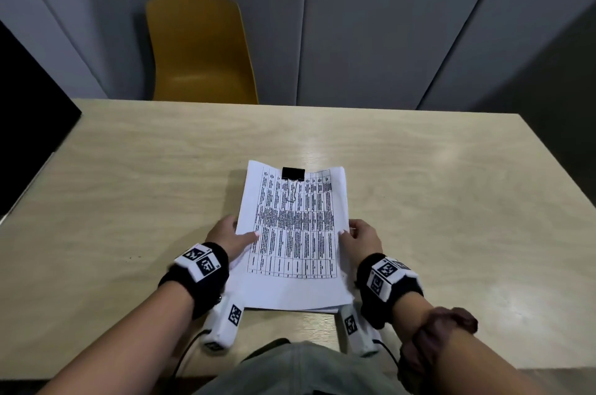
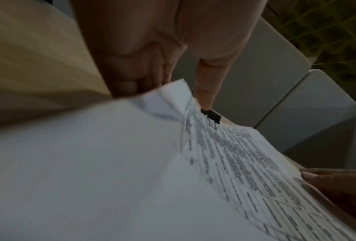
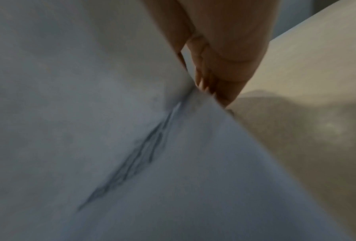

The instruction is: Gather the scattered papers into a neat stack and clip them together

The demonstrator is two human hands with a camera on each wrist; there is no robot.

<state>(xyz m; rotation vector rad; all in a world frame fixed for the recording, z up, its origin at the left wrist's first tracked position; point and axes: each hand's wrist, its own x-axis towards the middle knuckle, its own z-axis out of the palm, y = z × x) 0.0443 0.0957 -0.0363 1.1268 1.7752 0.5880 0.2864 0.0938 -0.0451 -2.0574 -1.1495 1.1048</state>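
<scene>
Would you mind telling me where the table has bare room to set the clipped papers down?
The table is bare right of the clipped papers and left of them toward the dark panel. The far strip between the binder clip and the yellow chair is bare too. The near edge is crowded: left hand, right hand.

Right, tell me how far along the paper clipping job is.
Done: the papers sit in one stack with a black binder clip on the far edge. In hand: left hand and right hand pinch its side edges. Left: only letting go, apparently.
</scene>
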